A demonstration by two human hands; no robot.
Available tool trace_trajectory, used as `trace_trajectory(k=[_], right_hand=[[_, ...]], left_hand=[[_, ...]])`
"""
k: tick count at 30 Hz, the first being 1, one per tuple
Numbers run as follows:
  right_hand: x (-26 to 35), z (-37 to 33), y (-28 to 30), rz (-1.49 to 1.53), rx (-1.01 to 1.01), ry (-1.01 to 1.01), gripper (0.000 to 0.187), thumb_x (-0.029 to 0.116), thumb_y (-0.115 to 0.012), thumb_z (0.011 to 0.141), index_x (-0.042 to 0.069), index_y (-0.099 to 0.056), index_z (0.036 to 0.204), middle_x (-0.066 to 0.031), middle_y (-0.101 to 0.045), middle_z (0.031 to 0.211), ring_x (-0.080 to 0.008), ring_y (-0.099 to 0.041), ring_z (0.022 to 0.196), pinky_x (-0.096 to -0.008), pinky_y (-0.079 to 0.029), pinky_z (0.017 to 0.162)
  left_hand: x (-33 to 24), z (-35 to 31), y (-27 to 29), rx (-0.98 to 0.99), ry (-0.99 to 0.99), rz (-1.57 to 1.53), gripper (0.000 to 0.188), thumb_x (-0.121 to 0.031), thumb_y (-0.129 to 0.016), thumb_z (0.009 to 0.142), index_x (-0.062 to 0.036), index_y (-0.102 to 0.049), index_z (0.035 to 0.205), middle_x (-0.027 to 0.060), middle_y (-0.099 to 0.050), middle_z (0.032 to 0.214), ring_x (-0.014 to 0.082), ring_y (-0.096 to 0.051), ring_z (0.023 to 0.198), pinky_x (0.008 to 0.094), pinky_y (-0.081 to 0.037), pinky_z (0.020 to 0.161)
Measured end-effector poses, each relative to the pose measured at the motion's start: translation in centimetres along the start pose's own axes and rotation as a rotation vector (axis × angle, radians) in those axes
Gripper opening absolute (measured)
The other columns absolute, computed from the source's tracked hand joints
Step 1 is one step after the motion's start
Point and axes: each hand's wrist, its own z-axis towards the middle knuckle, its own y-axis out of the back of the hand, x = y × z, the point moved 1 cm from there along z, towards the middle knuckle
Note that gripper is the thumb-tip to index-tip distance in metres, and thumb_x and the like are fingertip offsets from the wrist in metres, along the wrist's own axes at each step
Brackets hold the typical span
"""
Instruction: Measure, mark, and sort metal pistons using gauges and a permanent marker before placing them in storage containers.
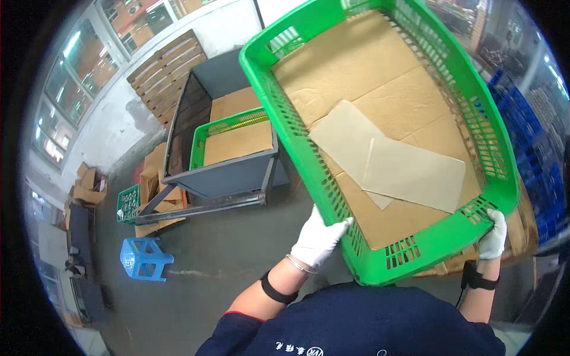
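A large green plastic basket (371, 267) with slotted walls is held up in front of me, tilted. Brown cardboard (350, 56) lines its bottom, and pale cardboard pieces (415, 172) lie loose on that lining. My left hand (319, 238), in a white glove, grips the basket's left side near the front corner, thumb over the rim and fingers hidden behind it. At the near right corner my gloved right hand (494, 236) is closed on the rim, its fingertips at the slots.
Left of the basket stands a grey metal cart (222, 178) holding another green basket (200, 145). A blue stool (142, 259), cardboard boxes (155, 178) and a small green crate (128, 204) are on the floor. Blue crates (534, 172) are stacked at right; a wooden pallet (167, 74) leans on the wall.
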Motion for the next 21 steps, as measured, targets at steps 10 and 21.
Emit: trace_trajectory(k=[10, 21], right_hand=[[-9.9, 27.0, -27.1, -0.219, 0.522, -0.221, 0.025, 0.029, -0.065, 0.082, 0.007, -0.065, 0.095, -0.0024, -0.061, 0.078, -0.0154, -0.06, 0.071, -0.0319, -0.051, 0.061], [-18.0, 32.6, -64.7, -0.405, 1.034, -0.339, 0.024, 0.032, -0.059, 0.084, 0.008, -0.061, 0.088, -0.003, -0.057, 0.069, -0.0139, -0.051, 0.054, -0.0279, -0.04, 0.048]], left_hand=[[-4.5, 13.2, 9.2, -0.611, 0.104, -0.183, 0.049, -0.004, -0.068, 0.079, -0.0013, -0.05, 0.125, 0.0079, -0.06, 0.107, 0.0191, -0.06, 0.097, 0.0329, -0.051, 0.085], [-3.0, 22.8, 27.0, -1.075, 0.201, -0.304, 0.041, -0.004, -0.064, 0.08, -0.0028, -0.052, 0.119, 0.0078, -0.059, 0.1, 0.0203, -0.062, 0.083, 0.0361, -0.056, 0.072]])
